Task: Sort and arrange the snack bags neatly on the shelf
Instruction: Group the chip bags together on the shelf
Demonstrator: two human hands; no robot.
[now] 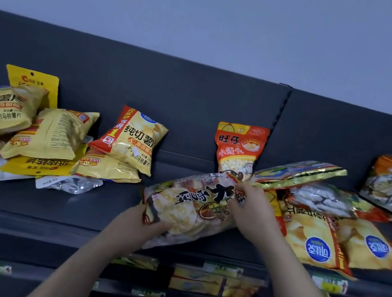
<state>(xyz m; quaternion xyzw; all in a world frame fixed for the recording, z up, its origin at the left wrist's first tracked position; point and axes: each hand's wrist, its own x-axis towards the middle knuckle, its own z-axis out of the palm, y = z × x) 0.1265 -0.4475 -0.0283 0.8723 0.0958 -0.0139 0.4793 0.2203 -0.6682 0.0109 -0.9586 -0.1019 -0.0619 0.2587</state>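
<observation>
- Left hand [143,220] grips the cracker bag [189,207] by its lower end; right hand [253,210] pinches its top.
- Bag lies tilted near the shelf [74,208] front edge, mid-length.
- Best to keep both ends held and stand it upright at the back edge.

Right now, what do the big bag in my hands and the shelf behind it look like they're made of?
Big bag: seemingly thin glossy plastic film, partly clear: round crackers show through, and it crinkles. Shelf: probably painted metal, dark matte grey, judging by the slotted uprights in its back panel.
</observation>
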